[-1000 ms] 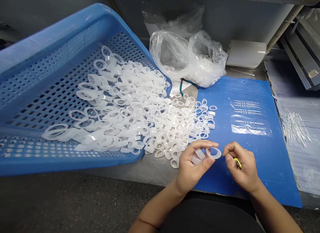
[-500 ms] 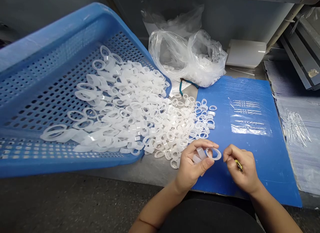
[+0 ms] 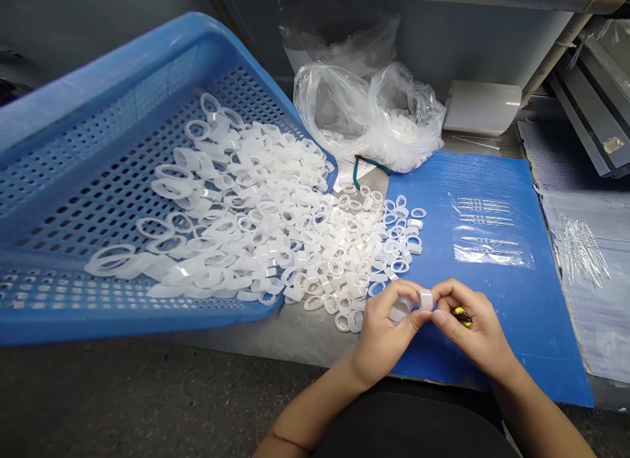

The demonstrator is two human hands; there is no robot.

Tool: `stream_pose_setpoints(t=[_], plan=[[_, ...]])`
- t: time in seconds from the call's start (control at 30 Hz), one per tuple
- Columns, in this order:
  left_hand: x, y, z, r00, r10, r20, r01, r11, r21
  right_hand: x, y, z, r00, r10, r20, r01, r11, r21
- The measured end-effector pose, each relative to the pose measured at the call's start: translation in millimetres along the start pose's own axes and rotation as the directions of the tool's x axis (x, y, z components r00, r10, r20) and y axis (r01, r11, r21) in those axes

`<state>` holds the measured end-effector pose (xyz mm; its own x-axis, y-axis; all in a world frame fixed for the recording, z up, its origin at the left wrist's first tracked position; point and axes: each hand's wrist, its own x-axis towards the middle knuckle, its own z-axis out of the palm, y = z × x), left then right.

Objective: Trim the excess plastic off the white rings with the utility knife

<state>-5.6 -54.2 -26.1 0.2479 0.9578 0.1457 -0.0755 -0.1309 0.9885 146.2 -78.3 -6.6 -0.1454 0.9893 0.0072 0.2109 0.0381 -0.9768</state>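
Note:
My left hand [image 3: 386,333] is closed around translucent white plastic rings, with one ring [image 3: 426,300] pinched upright at its fingertips. Another ring [image 3: 402,308] rests inside the curl of the same hand. Touching that upright ring from the right are the fingertips of my right hand [image 3: 475,323]. Tucked in the right palm is a small yellow and black tool [image 3: 461,315]; most of it is hidden by the fingers, so its kind does not show. Both hands are above the near part of a blue mat [image 3: 516,320]. A heap of similar rings [image 3: 339,238] spreads just left of them.
A tilted blue perforated basket [image 3: 63,163] spills rings onto the metal table [image 3: 236,343]. Behind stands a clear plastic bag [image 3: 335,94] with white pieces. Bagged slim clear pieces [image 3: 487,251] lie on the mat; loose ones [image 3: 583,248] lie right. A white roll [image 3: 482,108] stands behind.
My right hand has moved left and now touches the ring at my left fingertips. That ring has turned from showing its opening to showing its side wall.

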Motion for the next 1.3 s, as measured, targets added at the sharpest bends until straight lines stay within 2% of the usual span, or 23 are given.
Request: stream_pose_setpoints(t=[0.07,0.13,0.2,0.3,0.4,0.57,0.9,1.1,1.3], plan=[[-0.9,-3.2,-1.5,0.989,-0.143,0.020,0.144,0.974,-0.173,-1.7,3.0,0.1,1.000,-0.019,-0.006,0.019,0.999,0.038],[-0.5,-5.9,-2.9,0.973,-0.217,0.082,0.232,0.918,-0.321,-2.8,4.7,-0.2,0.999,-0.027,-0.035,0.029,0.998,0.048],[0.8,-7.6,-3.8,0.969,-0.219,0.111,0.245,0.888,-0.389,-3.0,4.1,-0.8,0.999,-0.032,-0.032,0.032,0.999,-0.003],[1.9,-8.8,-4.6,0.977,-0.198,0.078,0.212,0.889,-0.405,-1.8,0.0,-1.0,0.998,-0.060,0.022,0.062,0.987,-0.149],[0.3,-9.8,-5.6,0.981,-0.187,0.041,0.189,0.914,-0.358,-0.4,-3.6,0.0,0.996,-0.076,0.052,0.087,0.966,-0.245],[-3.4,-9.8,-7.3,0.987,-0.163,0.012,0.162,0.967,-0.195,0.7,-4.2,2.3,0.991,-0.106,0.078,0.124,0.953,-0.276],[-2.1,-0.7,-8.2,0.999,0.011,-0.035,-0.010,1.000,0.029,1.0,-5.0,2.4,0.990,-0.109,0.084,0.130,0.941,-0.313],[-1.6,-0.7,-9.1,0.991,0.129,-0.023,-0.127,0.989,0.081,2.2,-4.9,2.1,0.985,-0.167,0.049,0.174,0.921,-0.348],[-2.9,0.7,-9.1,1.000,0.008,-0.027,-0.007,1.000,0.027,2.3,-2.3,3.0,0.981,-0.193,0.032,0.191,0.903,-0.384]])
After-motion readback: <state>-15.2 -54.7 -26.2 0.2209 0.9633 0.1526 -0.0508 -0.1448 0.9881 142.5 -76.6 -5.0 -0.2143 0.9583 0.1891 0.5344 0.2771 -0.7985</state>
